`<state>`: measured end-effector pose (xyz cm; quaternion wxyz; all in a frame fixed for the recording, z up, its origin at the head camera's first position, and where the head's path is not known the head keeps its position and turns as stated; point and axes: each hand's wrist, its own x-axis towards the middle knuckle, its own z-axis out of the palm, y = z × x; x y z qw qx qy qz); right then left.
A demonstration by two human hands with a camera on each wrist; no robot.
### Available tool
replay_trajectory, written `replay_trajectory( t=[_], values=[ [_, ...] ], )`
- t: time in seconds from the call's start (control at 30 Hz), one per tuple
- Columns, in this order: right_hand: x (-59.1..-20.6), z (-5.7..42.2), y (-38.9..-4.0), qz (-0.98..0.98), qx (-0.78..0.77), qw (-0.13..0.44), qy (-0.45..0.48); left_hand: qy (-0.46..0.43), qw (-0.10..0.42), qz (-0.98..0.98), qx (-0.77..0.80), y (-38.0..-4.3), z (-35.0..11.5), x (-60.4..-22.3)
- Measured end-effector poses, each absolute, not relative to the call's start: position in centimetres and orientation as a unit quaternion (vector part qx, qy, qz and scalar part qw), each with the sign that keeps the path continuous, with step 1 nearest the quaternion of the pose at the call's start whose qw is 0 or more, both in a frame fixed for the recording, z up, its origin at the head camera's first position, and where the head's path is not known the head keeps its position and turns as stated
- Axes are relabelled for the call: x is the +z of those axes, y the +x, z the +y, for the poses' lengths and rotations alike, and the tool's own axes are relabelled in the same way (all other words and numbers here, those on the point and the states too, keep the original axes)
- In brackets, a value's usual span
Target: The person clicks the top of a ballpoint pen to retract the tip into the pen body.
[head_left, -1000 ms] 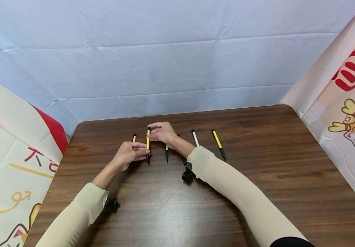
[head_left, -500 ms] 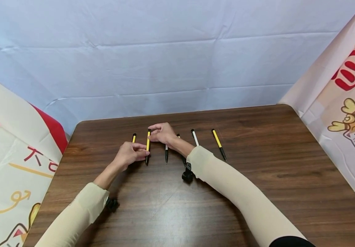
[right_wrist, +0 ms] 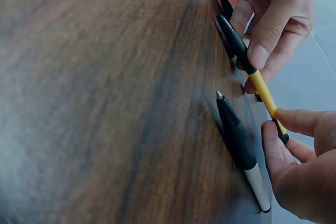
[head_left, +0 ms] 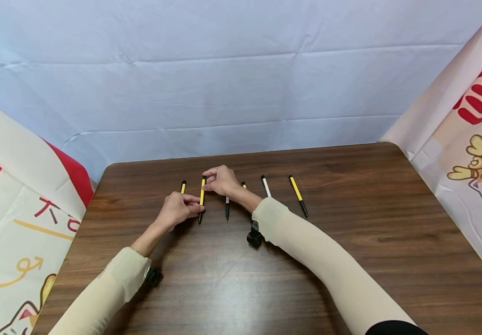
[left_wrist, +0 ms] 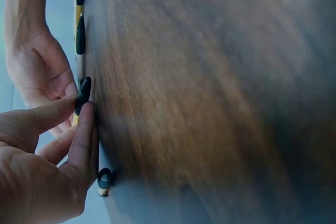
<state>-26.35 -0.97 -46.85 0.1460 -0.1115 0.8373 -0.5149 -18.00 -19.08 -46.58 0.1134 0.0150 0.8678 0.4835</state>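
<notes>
Both hands are at one yellow pen [head_left: 202,193] with a black grip and tip, which points toward the near side of the table. My left hand [head_left: 175,209] pinches it near the black grip between thumb and fingers. At the far, capped end, my right hand [head_left: 220,180] pinches it too, as the right wrist view shows. A white pen [right_wrist: 243,150] with a black grip lies just right of the held one, partly under the right hand in the head view. Left of it lies another yellow pen [head_left: 183,187], its lower part hidden by the left hand.
Farther right on the brown wooden table [head_left: 349,223] lie a yellow pen [head_left: 244,185] partly hidden by the right arm, a white pen [head_left: 266,186] and a slanted yellow pen [head_left: 298,195]. A pale cloth [head_left: 241,83] hangs behind the table's far edge.
The yellow pen has shifted slightly toward the near side, with both hands still on it. Otherwise the hands and the other pens stay almost the same.
</notes>
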Motion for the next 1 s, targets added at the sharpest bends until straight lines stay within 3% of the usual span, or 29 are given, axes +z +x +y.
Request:
replay_trajectory(
  t=[1.0],
  values=[
    [-46.87, -1.64, -26.21, 0.884, -0.428, 0.102, -0.155, 0.036, 0.052, 0.919, 0.389, -18.10, -19.00, -46.64]
  ],
)
